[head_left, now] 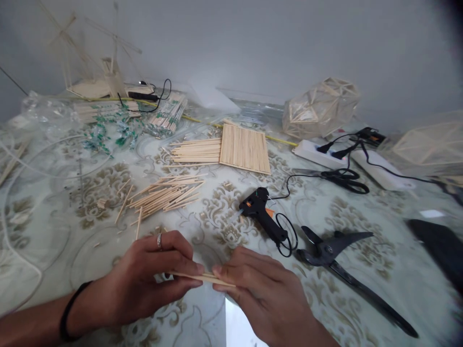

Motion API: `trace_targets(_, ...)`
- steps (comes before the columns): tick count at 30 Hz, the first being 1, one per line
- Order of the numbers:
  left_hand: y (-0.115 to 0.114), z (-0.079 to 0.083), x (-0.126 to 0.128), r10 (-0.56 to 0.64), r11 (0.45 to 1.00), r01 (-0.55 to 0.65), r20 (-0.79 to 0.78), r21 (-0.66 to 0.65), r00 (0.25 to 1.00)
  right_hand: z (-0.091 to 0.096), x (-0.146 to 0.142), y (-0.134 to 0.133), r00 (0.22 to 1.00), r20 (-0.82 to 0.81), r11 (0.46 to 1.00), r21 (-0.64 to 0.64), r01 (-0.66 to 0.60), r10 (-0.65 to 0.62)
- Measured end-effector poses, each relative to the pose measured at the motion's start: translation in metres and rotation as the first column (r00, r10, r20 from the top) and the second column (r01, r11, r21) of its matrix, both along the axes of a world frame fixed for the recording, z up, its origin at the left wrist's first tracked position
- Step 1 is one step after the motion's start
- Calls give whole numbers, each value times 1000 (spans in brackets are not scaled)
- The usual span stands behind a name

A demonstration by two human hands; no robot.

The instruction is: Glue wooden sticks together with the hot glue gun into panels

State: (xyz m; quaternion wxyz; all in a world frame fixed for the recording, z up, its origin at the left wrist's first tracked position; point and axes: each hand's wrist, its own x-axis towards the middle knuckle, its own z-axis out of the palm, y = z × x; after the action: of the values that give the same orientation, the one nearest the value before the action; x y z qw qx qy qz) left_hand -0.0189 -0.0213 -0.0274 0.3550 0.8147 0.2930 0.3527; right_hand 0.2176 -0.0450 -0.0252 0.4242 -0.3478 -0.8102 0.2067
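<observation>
My left hand [144,279], with a ring and a black wristband, and my right hand [260,289] meet low in the middle of the view. Both pinch the same thin wooden sticks [206,277], which lie almost level between the fingertips, just above the patterned tablecloth [361,260]. A loose pile of the same sticks [166,195] lies just beyond my left hand. A black glue gun [262,214] rests on the cloth a little beyond my right hand, nozzle pointing left.
Black metal shears [343,262] lie right of the glue gun, scissors [340,177] and a white power strip [314,152] behind. A flat panel of glued sticks [245,148], stick frame models [320,108] and plastic bags sit farther back by the wall.
</observation>
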Motion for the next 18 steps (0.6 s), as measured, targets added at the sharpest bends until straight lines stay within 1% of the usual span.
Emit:
trace_targets(3,-1,2,-1,0,1000,0,13,-3,1000,1,0,0,1000,-6,1000,-4,-11,11)
trace_targets(7,-2,6,-1,24,999,-24,-22,31,999,2,-1,-1,999,-36,997,-80,-12,9)
trace_targets(10,-2,7,-1,86,994,-82,-47,78,995,3,-2,-1,999,-43,995,-102,3,-7)
trace_targets(12,-1,6,-1,142,983,-134,-54,123,988,3,-2,-1,999,-45,996,-94,8,-12)
trace_targets(14,0,5,-1,171,974,-163,-40,157,984,3,-2,0,999,-43,997,-76,10,-13)
trace_targets(15,1,5,0,168,973,-161,-27,166,985,3,-1,0,999,-37,998,-67,7,-9)
trace_targets(18,1,5,0,106,983,-102,-21,155,994,2,1,1,1000,-18,999,-46,0,-1)
